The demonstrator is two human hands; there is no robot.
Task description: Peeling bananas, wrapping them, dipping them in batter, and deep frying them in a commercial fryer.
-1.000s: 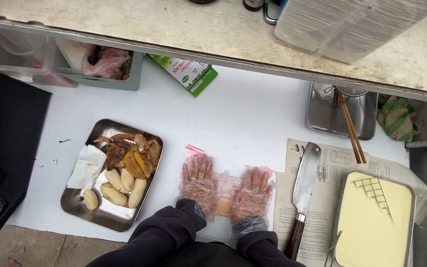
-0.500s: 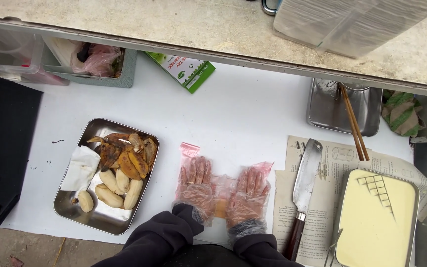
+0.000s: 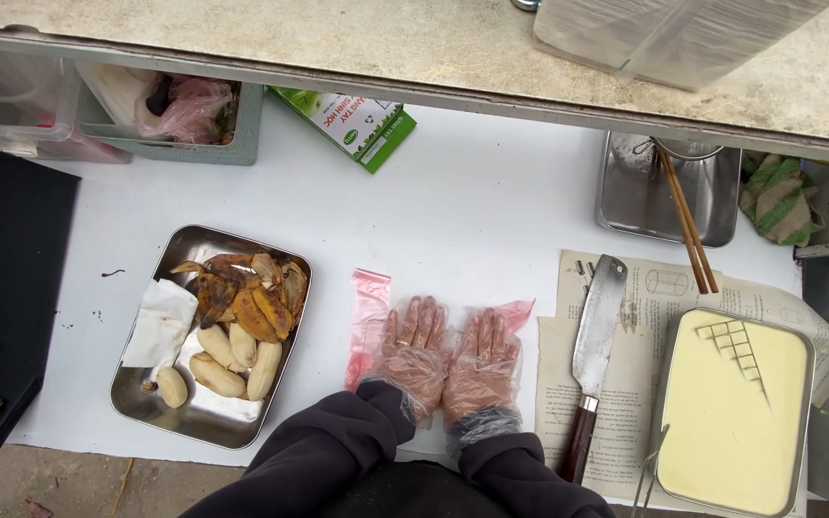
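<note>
Both gloved hands pressing flat on a pink-edged plastic bag

The left hand [image 3: 413,355] and right hand [image 3: 482,369] lie side by side, palms down, fingers spread and gripping nothing, flattening the plastic bag [image 3: 372,317] on the white surface [image 3: 472,211]. A steel tray [image 3: 205,414] of peeled bananas [image 3: 232,357] waits at 9 o'clock; a cleaver [image 3: 595,336] rests on newspaper at 3 o'clock, blade clear of both.

White worktop [image 3: 491,211] under a weathered stone ledge [image 3: 338,38], in daylight
</note>
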